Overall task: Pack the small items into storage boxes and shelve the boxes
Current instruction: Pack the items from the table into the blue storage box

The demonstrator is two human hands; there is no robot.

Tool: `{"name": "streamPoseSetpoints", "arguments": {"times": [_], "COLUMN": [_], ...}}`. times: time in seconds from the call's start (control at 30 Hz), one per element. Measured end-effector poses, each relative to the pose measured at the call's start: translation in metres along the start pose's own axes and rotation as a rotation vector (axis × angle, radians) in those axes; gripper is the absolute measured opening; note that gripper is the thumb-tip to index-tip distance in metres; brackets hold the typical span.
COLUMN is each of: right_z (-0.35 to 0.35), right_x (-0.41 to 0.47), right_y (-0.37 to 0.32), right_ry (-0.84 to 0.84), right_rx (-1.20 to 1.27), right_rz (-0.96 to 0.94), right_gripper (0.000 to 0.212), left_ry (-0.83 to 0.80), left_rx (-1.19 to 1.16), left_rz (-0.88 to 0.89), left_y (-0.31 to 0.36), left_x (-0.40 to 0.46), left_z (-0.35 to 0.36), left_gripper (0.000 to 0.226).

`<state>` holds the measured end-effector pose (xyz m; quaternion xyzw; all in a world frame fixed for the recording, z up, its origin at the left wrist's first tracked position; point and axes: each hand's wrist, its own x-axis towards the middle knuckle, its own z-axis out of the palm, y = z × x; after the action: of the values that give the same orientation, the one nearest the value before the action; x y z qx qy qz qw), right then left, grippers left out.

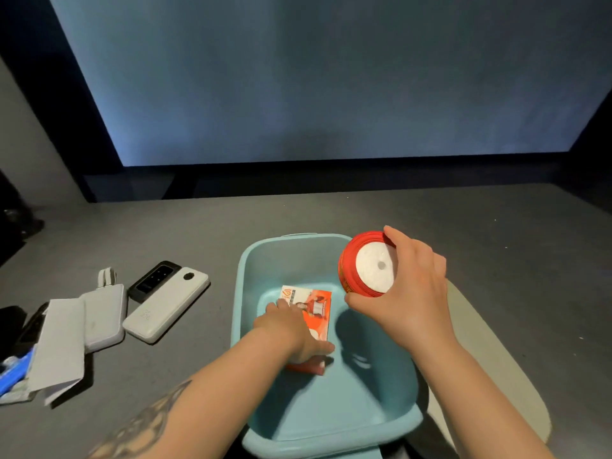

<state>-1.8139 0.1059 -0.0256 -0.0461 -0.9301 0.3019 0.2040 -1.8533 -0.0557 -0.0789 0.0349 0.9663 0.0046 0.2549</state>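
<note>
The light blue plastic storage box [243,293] sits nearest, open-topped, at the near edge of the grey table [463,233]. Inside it the left hand [291,329] reaches down onto an orange and white printed card box [314,308] lying flat on the box floor; its thumb curls round the near end and its fingers lie along the left edge, gripping it. Above the box's far right corner the right hand [410,293] grips a red ribbon spool with a white foam core [367,265] between thumb and fingers, its flat face turned toward the camera. A pale lid-shaped panel [490,342] lies under the box at right. Left of the box lie a white power bank [165,308], a black device [154,279] touching it, a second white power bank with cable [104,313], a folded grey card [61,342] and blue wrapped items [13,376]. A large pale blue screen [314,77] fills the wall behind.
</note>
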Motion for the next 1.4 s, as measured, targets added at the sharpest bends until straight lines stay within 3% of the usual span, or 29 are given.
{"name": "streamPoseSetpoints", "arguments": {"times": [0.13, 0.3, 0.5, 0.63, 0.7, 0.83, 0.9, 1.03, 1.13, 1.27, 1.4], "right_z": [0.012, 0.024, 0.034, 0.035, 0.034, 0.035, 0.042, 0.072, 0.089, 0.092, 0.085], "right_x": [0.004, -0.002, -0.009, -0.006, -0.005, -0.001, 0.005, 0.025, 0.030, 0.032, 0.022], "right_y": [-0.003, 0.001, 0.007, 0.006, 0.005, 0.001, -0.008, -0.021, -0.013, -0.001, -0.001], "right_ry": [-0.015, -0.011, 0.007, -0.017, -0.031, -0.040, -0.108, -0.476, -0.623, -0.696, -0.777], "right_rx": [-0.023, -0.019, -0.028, -0.063, -0.058, -0.048, -0.088, -0.267, -0.389, -0.384, -0.445], "right_rz": [-0.025, -0.012, -0.034, -0.031, -0.030, -0.057, -0.117, -0.125, -0.039, 0.031, -0.255], "right_gripper": [0.106, 0.105, 0.100, 0.101, 0.100, 0.099, 0.097, 0.095, 0.094, 0.100, 0.124], "left_ry": [-0.108, -0.054, 0.024, 0.030, 0.144, 0.613, 0.668, 0.561, 0.589, 0.572, 0.570], "left_rx": [0.124, 0.234, 0.010, -0.186, -0.134, -0.137, -0.229, -0.635, -0.656, -0.673, -0.705], "left_rz": [0.066, 0.121, 0.240, 0.313, 0.290, 0.235, 0.201, 0.211, 0.226, 0.212, 0.208], "left_y": [-0.003, 0.003, 0.014, 0.005, -0.010, -0.062, -0.082, -0.089, -0.088, -0.088, -0.086], "left_x": [0.003, 0.015, 0.027, 0.015, 0.006, -0.019, -0.032, -0.044, -0.042, -0.041, -0.041], "left_z": [0.001, -0.004, 0.004, -0.009, -0.022, -0.021, -0.006, 0.014, 0.017, 0.019, 0.018], "left_gripper": [0.132, 0.125, 0.119, 0.092, 0.085, 0.068, 0.065, 0.058, 0.056, 0.055, 0.055]}}
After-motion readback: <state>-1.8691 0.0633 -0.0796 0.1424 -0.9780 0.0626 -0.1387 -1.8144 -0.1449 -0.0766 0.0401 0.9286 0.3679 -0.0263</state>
